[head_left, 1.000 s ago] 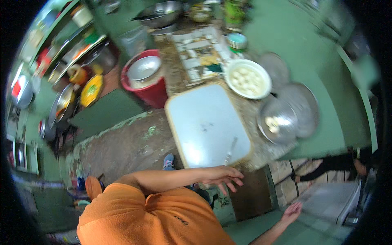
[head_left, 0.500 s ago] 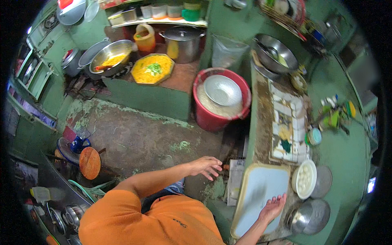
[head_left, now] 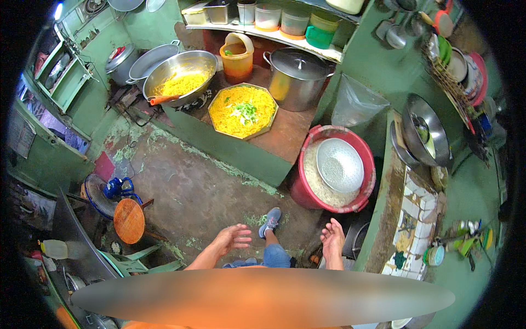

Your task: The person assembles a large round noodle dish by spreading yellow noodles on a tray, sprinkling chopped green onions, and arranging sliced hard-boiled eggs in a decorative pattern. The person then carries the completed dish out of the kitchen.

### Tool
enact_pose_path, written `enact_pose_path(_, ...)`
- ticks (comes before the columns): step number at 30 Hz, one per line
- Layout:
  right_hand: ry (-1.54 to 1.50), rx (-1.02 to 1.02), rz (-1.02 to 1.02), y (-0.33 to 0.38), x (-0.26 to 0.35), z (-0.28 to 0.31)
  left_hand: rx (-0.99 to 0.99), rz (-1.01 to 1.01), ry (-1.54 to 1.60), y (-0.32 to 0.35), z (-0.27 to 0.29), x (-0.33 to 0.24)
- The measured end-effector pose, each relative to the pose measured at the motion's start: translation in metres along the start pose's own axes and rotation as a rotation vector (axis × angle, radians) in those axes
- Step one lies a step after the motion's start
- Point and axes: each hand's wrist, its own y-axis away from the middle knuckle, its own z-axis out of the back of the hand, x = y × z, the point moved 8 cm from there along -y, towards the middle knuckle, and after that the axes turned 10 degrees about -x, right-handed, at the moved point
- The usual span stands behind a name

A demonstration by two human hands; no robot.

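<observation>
- My two hands are empty. The left hand (head_left: 233, 238) hangs open with the fingers loosely curled, and the right hand (head_left: 332, 241) is spread wide, palm turned inward; neither touches anything.
- The thing nearest to them is the red plastic tub (head_left: 364, 159), which I take as the landmark. It stands on the floor just up and right of the right hand, filled with what looks like white rice, and a round metal lid (head_left: 339, 164) lies on top of the contents.
- I judge this to be a walking step between stations: one foot in a grey shoe (head_left: 270, 221) is planted on the stained concrete floor (head_left: 192, 186) just left of the tub.
- If the tub is what I reach for, the right hand is the closer one, and the lid would need a wide grip at its edge since no handle is visible.
- Left of the tub, on a low green counter, sits an octagonal tray of yellow noodles (head_left: 243, 111) with a bit of green on top.
- Beyond the tray is a big steel wok of noodles (head_left: 181, 82), and behind the tub a lidded steel stockpot (head_left: 298, 79).
- Right of the tub runs a tiled counter (head_left: 416, 214) carrying a large steel bowl (head_left: 426, 131).
- Far left of the tub, a small round wooden stool (head_left: 129, 220) stands on the floor.
</observation>
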Motion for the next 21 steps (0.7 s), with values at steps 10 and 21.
enact_pose_path(10, 0.438, 0.3, -0.094, -0.189, 0.003, -0.256, -0.202, -0.196, 0.51, -0.119, 0.058, -0.162)
enact_pose_path(21, 0.821, 0.455, 0.602, -0.264, 0.011, -0.545, -0.239, -0.192, 0.716, -0.294, 0.075, -0.288)
